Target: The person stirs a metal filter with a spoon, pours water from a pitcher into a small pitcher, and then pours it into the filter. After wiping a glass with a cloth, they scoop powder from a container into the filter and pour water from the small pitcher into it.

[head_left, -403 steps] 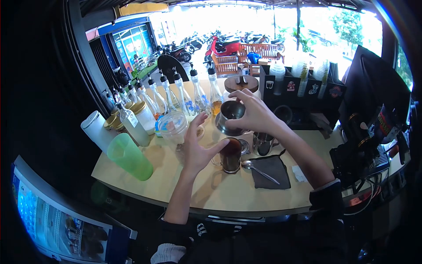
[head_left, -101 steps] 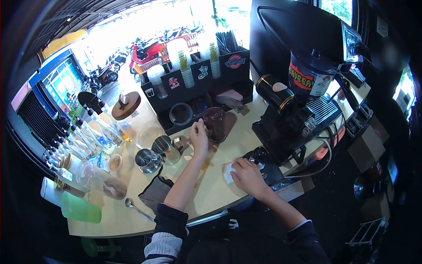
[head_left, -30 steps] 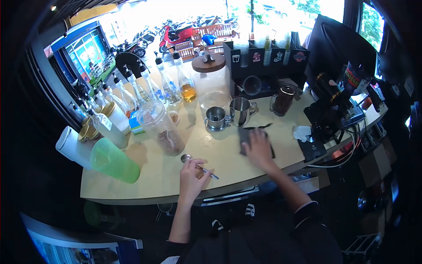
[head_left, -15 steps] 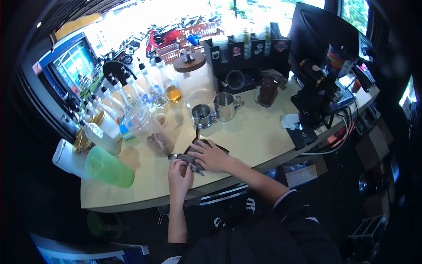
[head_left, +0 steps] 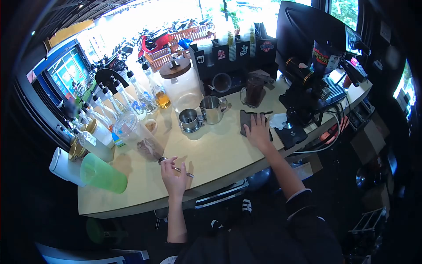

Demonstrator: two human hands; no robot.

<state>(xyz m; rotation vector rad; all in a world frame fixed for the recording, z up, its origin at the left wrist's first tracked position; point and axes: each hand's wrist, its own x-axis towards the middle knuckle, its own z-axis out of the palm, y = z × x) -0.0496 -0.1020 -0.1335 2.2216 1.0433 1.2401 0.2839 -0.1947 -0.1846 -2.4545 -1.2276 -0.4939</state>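
Note:
My left hand (head_left: 174, 177) is closed on a metal spoon (head_left: 188, 174) above the front of the counter, its bowl end up by a tall clear plastic container (head_left: 140, 140). That container holds brown contents low inside. On the right, my right hand (head_left: 258, 132) lies flat with fingers spread on a dark folded cloth (head_left: 244, 118), pressing it to the counter. Between my hands and the back stand a small metal drip filter cup (head_left: 189, 119) and a steel pitcher (head_left: 212, 110). A crumpled white tissue (head_left: 278, 120) sits just right of the cloth.
Pump bottles (head_left: 140, 94), a green pitcher (head_left: 104, 172) and a white jar (head_left: 66, 167) line the counter's left side. A lidded glass dispenser (head_left: 180, 88), a black cup rack (head_left: 233, 57) and a dark-filled jug (head_left: 254, 92) stand behind. Coffee equipment (head_left: 303, 88) occupies the right.
My right hand has slid to the right with the dark cloth, away from my left hand. The left hand now holds the spoon alone, slightly left of before. The view has shifted a little.

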